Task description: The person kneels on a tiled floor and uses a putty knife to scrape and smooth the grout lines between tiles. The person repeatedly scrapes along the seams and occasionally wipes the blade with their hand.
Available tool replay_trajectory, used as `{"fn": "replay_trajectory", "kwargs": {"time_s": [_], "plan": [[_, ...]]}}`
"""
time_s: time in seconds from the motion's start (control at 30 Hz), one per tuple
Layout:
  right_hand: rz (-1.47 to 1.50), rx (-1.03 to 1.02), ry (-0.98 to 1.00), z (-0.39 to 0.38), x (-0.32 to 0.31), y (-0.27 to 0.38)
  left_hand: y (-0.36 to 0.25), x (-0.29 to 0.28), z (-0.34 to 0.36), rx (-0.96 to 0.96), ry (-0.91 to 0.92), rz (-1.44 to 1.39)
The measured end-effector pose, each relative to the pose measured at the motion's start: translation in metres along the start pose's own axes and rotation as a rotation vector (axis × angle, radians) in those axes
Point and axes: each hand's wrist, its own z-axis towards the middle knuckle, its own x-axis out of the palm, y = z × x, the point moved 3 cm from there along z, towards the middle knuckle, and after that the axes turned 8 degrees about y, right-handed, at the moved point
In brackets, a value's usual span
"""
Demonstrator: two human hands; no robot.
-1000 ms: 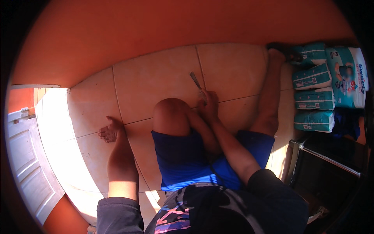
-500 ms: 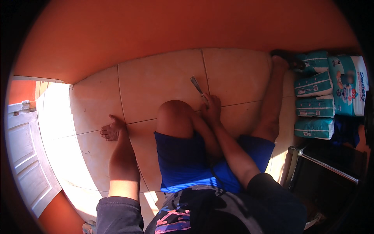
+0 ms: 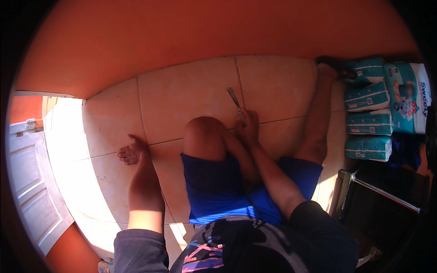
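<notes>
My right hand [image 3: 248, 128] is closed around a slim grey tool [image 3: 233, 97] in front of my raised knee. Its far end is flat and slightly flared and points up and left, above the floor tiles; the exact kind is too small to make out. My fingers hide its near end. On the left, my left hand [image 3: 131, 152] leans on the tiled floor [image 3: 186, 91] with the arm stretched out, its fingers apart and nothing in it.
An orange wall [image 3: 218, 32] borders the floor ahead. Teal-and-white diaper packs [image 3: 368, 123] are stacked at the right, above a black cabinet [image 3: 382, 200]. A white door [image 3: 38, 182] stands at the left beside a bright sunlit strip. My bent knee [image 3: 205, 134] rises between my hands.
The tool has turned slightly in my right hand, and its far end has shifted a little to the right. My left hand rests in the same place.
</notes>
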Motion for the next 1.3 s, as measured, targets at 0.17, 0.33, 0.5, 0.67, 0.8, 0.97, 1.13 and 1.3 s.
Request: {"fn": "replay_trajectory", "kwargs": {"time_s": [0.17, 0.33, 0.5, 0.67, 0.8, 0.97, 1.13, 1.3], "plan": [[0.048, -0.007, -0.043, -0.001, 0.004, -0.005, -0.002, -0.002, 0.003, -0.004, 0.005, 0.043], [-0.008, 0.043, 0.027, 0.001, 0.004, -0.003, -0.003, 0.0, 0.0, -0.016, 0.005, 0.081], [-0.042, 0.047, 0.038, 0.002, 0.003, -0.003, 0.001, 0.015, 0.004, 0.054, -0.121, 0.071], [-0.027, 0.037, 0.061, 0.004, 0.005, -0.006, -0.005, -0.016, -0.006, 0.012, 0.142, 0.013], [-0.068, 0.05, 0.065, 0.003, 0.009, -0.005, -0.001, -0.011, -0.001, 0.017, 0.103, 0.033], [-0.087, 0.104, 0.062, 0.001, 0.009, -0.01, 0.0, -0.008, -0.006, 0.012, 0.018, -0.006], [-0.021, 0.082, 0.046, -0.005, 0.01, -0.016, 0.004, -0.003, -0.004, 0.015, 0.024, -0.02], [-0.017, 0.055, 0.045, -0.004, 0.008, -0.005, 0.003, -0.007, -0.002, 0.029, -0.006, 0.033]]}}
